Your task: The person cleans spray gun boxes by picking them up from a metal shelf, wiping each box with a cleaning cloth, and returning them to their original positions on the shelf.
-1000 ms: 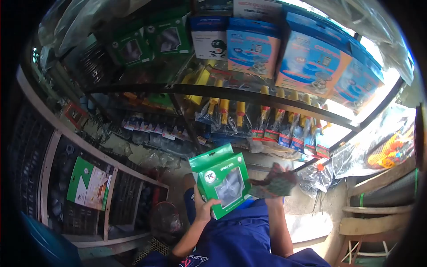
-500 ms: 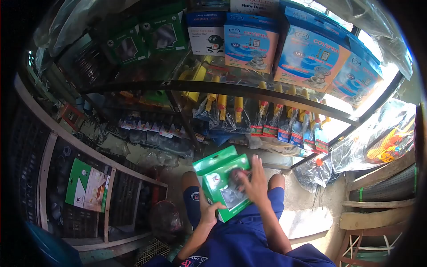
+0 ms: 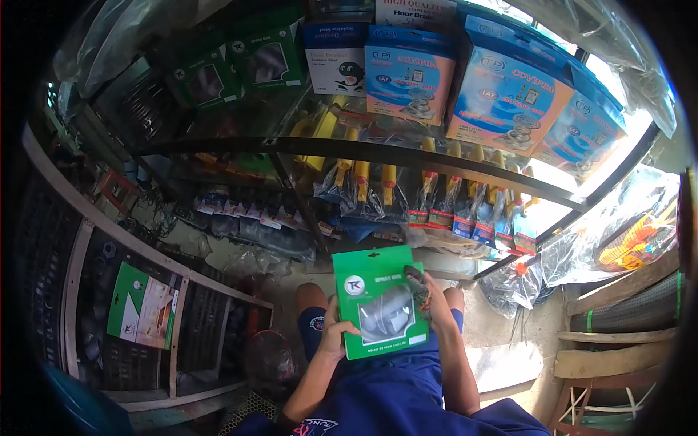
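Observation:
A green spray-gun box (image 3: 378, 280) with a clear window is upright in front of my lap, its front facing me. Grey and white parts show through the window. My left hand (image 3: 339, 330) grips the box's left edge, thumb on the front. At the right edge is my right hand (image 3: 438, 305), its fingers closed round a dark patterned cloth (image 3: 416, 282) pressed to the box's upper right side. Part of that hand is behind the cloth and the box edge.
Ahead, a shelf frame (image 3: 349, 149) carries blue boxes (image 3: 509, 94) and more green boxes (image 3: 267, 59). Yellow-handled tools in plastic (image 3: 362, 178) hang below. On my left stands a framed case (image 3: 178, 334) with another green box (image 3: 145, 304); wooden chair slats (image 3: 611, 360) are at right.
The box has turned upright and squarer to me, its window now uncovered. My right hand has moved from across its front down to the right edge, with the cloth.

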Available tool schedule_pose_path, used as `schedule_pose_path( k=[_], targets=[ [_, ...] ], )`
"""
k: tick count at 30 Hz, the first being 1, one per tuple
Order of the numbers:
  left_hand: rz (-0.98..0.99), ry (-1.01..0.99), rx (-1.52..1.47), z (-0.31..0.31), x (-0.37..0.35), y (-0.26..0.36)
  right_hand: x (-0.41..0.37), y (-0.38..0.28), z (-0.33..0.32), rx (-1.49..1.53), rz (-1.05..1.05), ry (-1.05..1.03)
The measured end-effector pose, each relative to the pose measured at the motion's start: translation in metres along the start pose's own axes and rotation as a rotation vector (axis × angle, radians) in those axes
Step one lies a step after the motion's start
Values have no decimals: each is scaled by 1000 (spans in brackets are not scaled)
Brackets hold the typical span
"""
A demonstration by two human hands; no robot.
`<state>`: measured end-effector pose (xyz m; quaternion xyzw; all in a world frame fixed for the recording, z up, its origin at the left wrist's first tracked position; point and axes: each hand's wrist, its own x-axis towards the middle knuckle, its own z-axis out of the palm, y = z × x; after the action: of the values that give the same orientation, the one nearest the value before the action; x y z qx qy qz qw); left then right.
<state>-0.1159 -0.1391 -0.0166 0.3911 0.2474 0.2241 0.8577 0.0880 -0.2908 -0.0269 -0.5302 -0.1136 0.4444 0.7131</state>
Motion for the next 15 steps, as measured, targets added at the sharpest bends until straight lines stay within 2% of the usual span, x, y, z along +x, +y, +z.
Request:
schedule_pose_path(
  k=[5, 8, 11, 13, 15],
  targets=[
    [95, 136, -120, 17, 3, 8, -7, 4, 9, 55, 176, 22],
    [158, 220, -171, 23, 3, 5, 8, 56, -21, 121, 117, 92],
    [256, 360, -261, 38, -2, -22, -2, 62, 18, 311, 6, 385],
    [360, 404, -180, 56, -5, -42, 1, 77, 31, 503, -10, 441],
    [385, 391, -106, 60, -8, -46, -17, 45, 62, 526, -13, 338]
  ],
)
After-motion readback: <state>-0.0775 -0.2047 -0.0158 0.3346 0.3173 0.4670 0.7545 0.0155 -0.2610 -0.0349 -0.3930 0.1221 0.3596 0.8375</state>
